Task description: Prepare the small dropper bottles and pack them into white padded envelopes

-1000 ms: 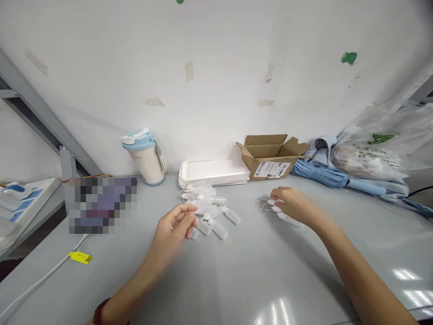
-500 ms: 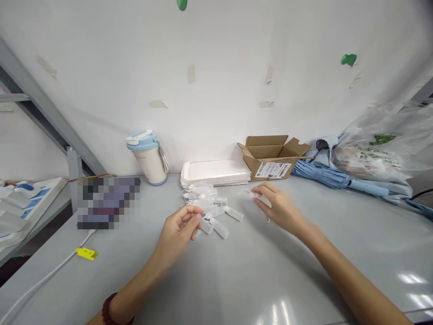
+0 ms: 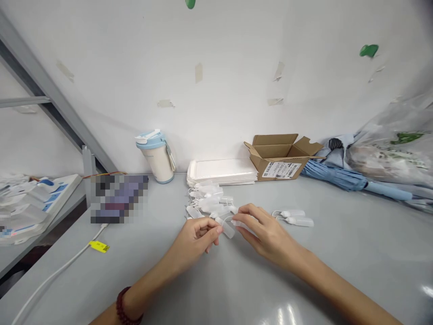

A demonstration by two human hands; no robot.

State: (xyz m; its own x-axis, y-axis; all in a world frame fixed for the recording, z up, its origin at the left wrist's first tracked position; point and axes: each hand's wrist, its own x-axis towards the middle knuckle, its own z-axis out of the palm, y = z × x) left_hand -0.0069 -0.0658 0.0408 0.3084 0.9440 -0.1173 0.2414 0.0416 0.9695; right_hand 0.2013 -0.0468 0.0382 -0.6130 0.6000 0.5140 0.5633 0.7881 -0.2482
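Small translucent squeeze bottles (image 3: pixel 206 203) with thin looped straps lie heaped on the grey table. At the heap's near edge, my right hand (image 3: pixel 262 230) pinches a small bottle (image 3: pixel 238 223) between thumb and fingers. A thin white strap (image 3: pixel 227 218) curves from this bottle to my left hand (image 3: pixel 202 234), whose thumb and fingertips are closed on its end; whether a cap is there is hidden. Just beyond the fingers, another bottle (image 3: pixel 228 229) lies flat. Two more bottles (image 3: pixel 297 217) lie side by side to the right of my right hand.
Behind the heap is a stack of white padded envelopes (image 3: pixel 223 170), with an open cardboard box (image 3: pixel 282 158) beside it. A blue umbrella (image 3: pixel 338 176) and plastic bag (image 3: pixel 389 153) lie right. A cup (image 3: pixel 157 158), blurred-out device (image 3: pixel 118 198) and white cable (image 3: pixel 61 268) are left.
My right hand has moved left and nearer, from beside the heap to my left hand, and now pinches a bottle there. Two bottles now lie on the table at right, out of its grasp.
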